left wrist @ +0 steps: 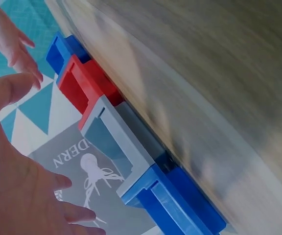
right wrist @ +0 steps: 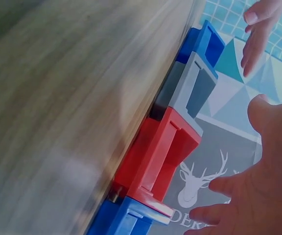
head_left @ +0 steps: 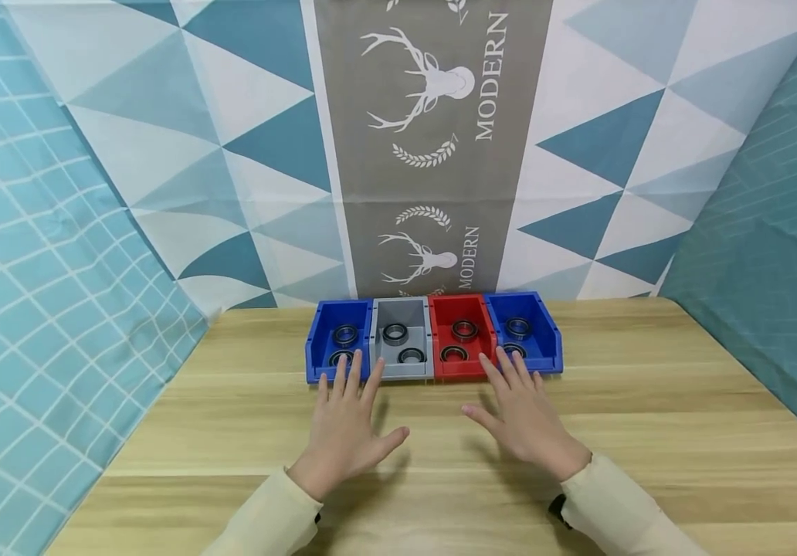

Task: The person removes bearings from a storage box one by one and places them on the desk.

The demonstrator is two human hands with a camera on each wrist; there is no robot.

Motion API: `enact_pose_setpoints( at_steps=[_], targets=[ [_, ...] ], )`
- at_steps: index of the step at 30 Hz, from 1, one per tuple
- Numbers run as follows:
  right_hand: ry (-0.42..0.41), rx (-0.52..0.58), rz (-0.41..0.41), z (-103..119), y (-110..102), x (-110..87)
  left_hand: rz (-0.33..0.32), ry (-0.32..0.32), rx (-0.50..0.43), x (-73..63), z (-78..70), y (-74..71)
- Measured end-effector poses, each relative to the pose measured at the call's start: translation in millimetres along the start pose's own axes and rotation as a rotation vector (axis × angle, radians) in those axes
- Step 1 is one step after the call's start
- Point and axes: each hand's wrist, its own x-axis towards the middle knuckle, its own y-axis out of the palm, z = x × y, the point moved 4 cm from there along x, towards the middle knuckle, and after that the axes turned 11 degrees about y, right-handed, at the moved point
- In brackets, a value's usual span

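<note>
My left hand (head_left: 344, 432) hovers over the table with fingers spread, its fingertips overlapping the front of the left blue bin (head_left: 311, 347) in the head view. My right hand (head_left: 527, 417) is spread likewise, fingertips near the fronts of the red bin (head_left: 464, 369) and the right blue bin (head_left: 547, 340). Neither hand holds anything. Between the hands' reach stands a grey bin (head_left: 401, 313). Each bin contains two ring-shaped ball bearings, such as one bearing (head_left: 395, 333) in the grey bin and another bearing (head_left: 464, 330) in the red. Fingers partly hide the front bearings in both blue bins.
The bins stand side by side in a row at the back of the wooden table (head_left: 440, 494). Behind them hangs a patterned cloth (head_left: 273, 154) with deer heads and triangles. Tiled-pattern cloths flank the table left (head_left: 37, 270) and right (head_left: 774, 255).
</note>
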Motion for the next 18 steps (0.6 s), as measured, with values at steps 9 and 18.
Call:
enact_pose_setpoints(
  at_steps=[9, 18],
  targets=[
    [0.001, -0.024, 0.014, 2.3, -1.0, -0.5, -0.005, 0.022, 0.006, 1.1, 2.6, 2.8],
    [0.001, -0.022, 0.013, 4.8, 1.5, 0.4, -0.011, 0.033, 0.0, 1.6, 4.6, 3.2]
  ],
)
